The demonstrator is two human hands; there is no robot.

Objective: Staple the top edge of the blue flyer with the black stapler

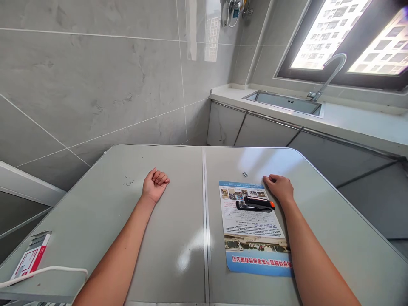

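Resting apart on the table (172, 238), the left hand (156, 185) and the right hand (279, 187) hold no tool that I can see. The left grip is loosely clenched, with fingers folded toward the palm and nothing visible inside. The right grip has bent fingers, but its inner side is turned away, so I cannot tell whether it is fully closed or keeps something small. The black stapler (259, 204) lies on the printed leaflet (245, 229), at about eight o'clock from the right hand, near it but not touched; its orange end points to three o'clock. Two small metal strips (245, 174), probably staples, lie at about eleven o'clock from the stapler.

In my judgement, this step is a waiting position, with handling not yet begun. A move to the stapler would call for the right hand to open and go toward eight o'clock, while the left could steady the leaflet, which may slide, from nine o'clock.
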